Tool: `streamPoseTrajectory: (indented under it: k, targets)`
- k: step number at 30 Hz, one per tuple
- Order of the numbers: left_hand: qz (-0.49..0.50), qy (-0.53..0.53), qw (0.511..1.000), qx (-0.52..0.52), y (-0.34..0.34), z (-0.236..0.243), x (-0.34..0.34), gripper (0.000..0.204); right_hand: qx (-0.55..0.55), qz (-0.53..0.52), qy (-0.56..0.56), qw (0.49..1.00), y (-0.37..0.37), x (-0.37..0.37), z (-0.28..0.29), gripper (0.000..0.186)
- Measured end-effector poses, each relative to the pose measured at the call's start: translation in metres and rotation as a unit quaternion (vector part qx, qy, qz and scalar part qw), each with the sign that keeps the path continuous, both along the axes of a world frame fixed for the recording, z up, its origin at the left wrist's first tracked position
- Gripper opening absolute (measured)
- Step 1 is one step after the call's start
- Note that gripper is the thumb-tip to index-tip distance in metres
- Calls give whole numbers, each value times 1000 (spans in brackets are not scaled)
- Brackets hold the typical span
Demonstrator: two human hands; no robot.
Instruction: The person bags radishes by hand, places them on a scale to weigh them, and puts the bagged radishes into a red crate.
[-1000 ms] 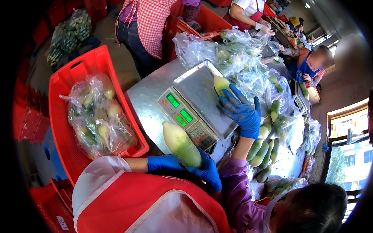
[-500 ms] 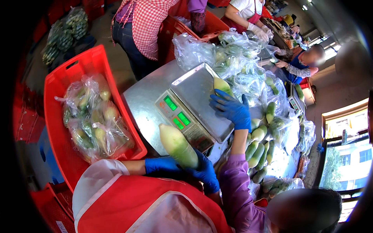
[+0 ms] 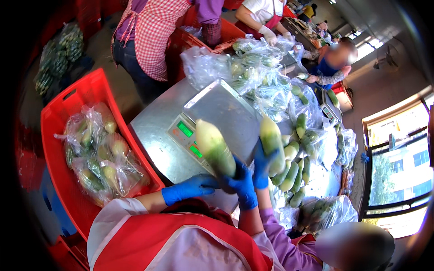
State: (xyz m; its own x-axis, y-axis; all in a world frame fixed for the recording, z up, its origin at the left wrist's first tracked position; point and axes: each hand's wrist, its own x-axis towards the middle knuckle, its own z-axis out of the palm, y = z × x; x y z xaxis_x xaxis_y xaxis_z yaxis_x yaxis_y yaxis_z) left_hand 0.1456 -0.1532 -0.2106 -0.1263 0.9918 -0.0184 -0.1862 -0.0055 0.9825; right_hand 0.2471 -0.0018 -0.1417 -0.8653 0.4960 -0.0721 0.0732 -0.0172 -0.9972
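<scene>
My right hand (image 3: 242,186), in a blue glove, grips the lower green end of a large white-and-green radish (image 3: 213,147). The radish leans up over the front of a digital scale (image 3: 178,128) with its pale end pointing away from me. My left hand (image 3: 190,189), also gloved in blue, is stretched out beside the radish's lower end with its fingers extended; whether the fingertips touch it I cannot tell. The scale's metal pan (image 3: 219,106) lies just beyond. A co-worker's blue-gloved hand (image 3: 262,165) holds another radish (image 3: 271,142) right of the pan.
On my left stands a red crate (image 3: 101,83) with several bagged radishes (image 3: 101,153). Clear plastic bags of radishes (image 3: 257,74) are heaped beyond the scale. Loose radishes (image 3: 291,174) lie at the right, near a purple-sleeved co-worker (image 3: 280,232). Other people stand around the table's far side.
The co-worker's hand has lifted the second radish off the pan and drawn it nearer me. My right hand has raised my radish, and my left hand has come partly out from under it.
</scene>
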Motion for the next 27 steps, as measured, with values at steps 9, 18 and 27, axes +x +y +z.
streamPoseTrajectory:
  k: [9, 18, 27]
  targets:
    - [-9, -40, 993, -112, -20, 41, -5, 27, 493, -44, -185, 849, 113, -20, -7, 70]
    - [-46, -26, 982, -181, -4, 35, 16, 26, 527, -159, -253, 796, 90, -8, -6, 73]
    - [-131, 19, 976, -175, 33, 49, 50, 27, 406, -287, -137, 857, 5, 163, -69, 62]
